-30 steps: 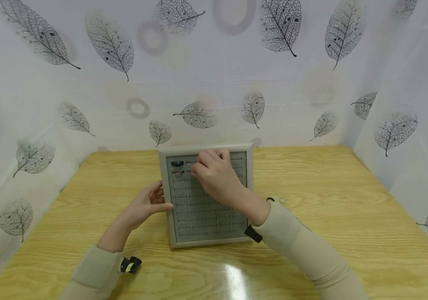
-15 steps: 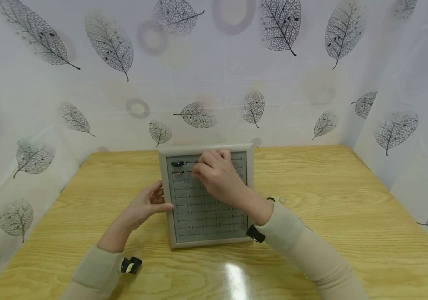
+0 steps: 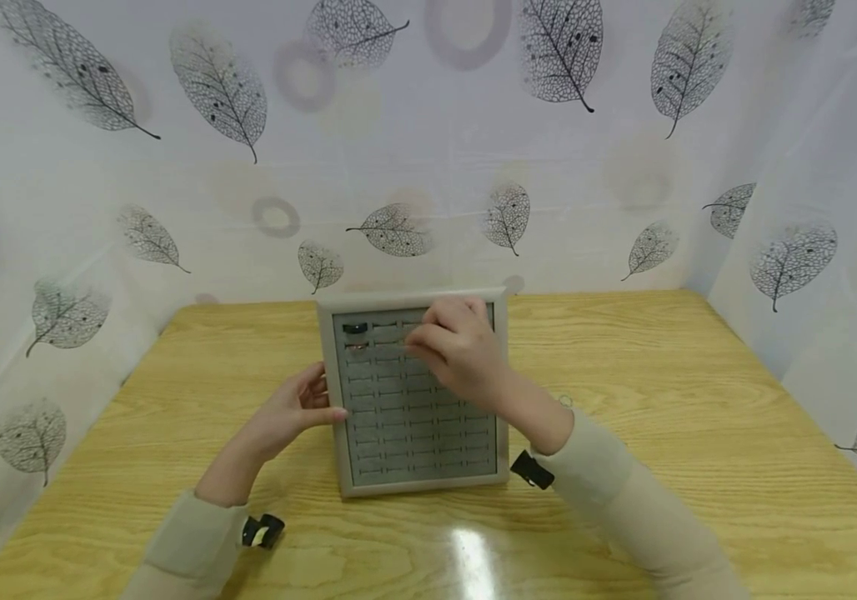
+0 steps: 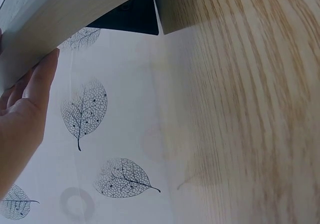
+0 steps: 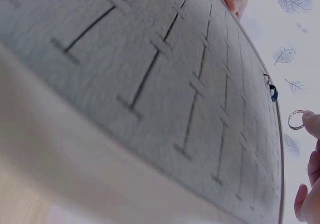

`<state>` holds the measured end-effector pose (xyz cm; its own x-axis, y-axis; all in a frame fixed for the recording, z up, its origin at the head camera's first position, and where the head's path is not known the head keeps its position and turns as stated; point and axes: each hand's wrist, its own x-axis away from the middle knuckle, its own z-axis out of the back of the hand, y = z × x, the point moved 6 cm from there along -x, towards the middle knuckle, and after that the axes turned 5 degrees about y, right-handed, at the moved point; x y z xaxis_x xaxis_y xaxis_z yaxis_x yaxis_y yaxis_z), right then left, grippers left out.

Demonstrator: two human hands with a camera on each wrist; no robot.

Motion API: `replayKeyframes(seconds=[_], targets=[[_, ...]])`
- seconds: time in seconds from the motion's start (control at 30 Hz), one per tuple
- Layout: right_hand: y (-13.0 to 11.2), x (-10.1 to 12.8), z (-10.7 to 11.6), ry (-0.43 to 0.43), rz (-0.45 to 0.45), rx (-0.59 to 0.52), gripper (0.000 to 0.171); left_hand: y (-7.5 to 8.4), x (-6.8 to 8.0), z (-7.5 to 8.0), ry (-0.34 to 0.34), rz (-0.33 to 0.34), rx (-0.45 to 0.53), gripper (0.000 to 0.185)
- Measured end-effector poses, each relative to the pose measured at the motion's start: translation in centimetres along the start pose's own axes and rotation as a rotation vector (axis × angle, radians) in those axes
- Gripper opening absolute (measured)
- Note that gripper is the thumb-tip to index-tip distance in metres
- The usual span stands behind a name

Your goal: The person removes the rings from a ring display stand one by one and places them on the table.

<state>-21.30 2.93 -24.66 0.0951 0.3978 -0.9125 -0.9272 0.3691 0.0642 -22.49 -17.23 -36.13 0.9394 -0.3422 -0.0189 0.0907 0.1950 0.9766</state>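
Note:
A framed ring display board (image 3: 421, 433), grey and slotted with a pale rim, stands leaning back on the table. My left hand (image 3: 286, 414) grips its left edge, thumb on the front and fingers behind. A black ring (image 3: 356, 328) sits in the top-left slot, with a thin coppery ring (image 3: 357, 345) in the slot below. In front of the board's upper right part is my right hand (image 3: 462, 350). The right wrist view shows it pinching a thin silver-coloured ring (image 5: 290, 121) by one side, apart from the board surface.
A thin pale ring (image 3: 566, 401) lies on the wooden table (image 3: 669, 367), right beside the right sleeve. Black wrist devices (image 3: 532, 470) are at both cuffs. A leaf-patterned cloth (image 3: 428, 150) hangs behind and at the sides. In the left wrist view a dark support (image 4: 131, 18) shows behind the frame.
My right hand has drawn back to the right from the second column of slots, uncovering them. Its forearm now hides the dark ring on the table. The left hand has stayed still.

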Motion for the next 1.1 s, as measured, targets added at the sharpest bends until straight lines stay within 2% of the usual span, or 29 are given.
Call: replayKeyframes(seconds=[0.13,0.67,0.9,1.1], targets=[[0.2,0.3,1.0,0.028,0.011,-0.001,0.008,0.0,0.0,0.0,0.005,-0.002,-0.009,0.079],[1.2,2.9,5.2,-0.010,-0.028,0.040,0.006,-0.1,-0.1,0.0,0.008,-0.006,0.020,0.079],[1.6,4.3,6.6,0.005,-0.012,0.084,0.030,-0.1,-0.1,-0.1,0.001,-0.011,0.025,0.077],[2.1,6.0,7.9,-0.022,-0.012,0.128,0.036,0.0,-0.1,0.0,-0.006,-0.014,0.024,0.077]])
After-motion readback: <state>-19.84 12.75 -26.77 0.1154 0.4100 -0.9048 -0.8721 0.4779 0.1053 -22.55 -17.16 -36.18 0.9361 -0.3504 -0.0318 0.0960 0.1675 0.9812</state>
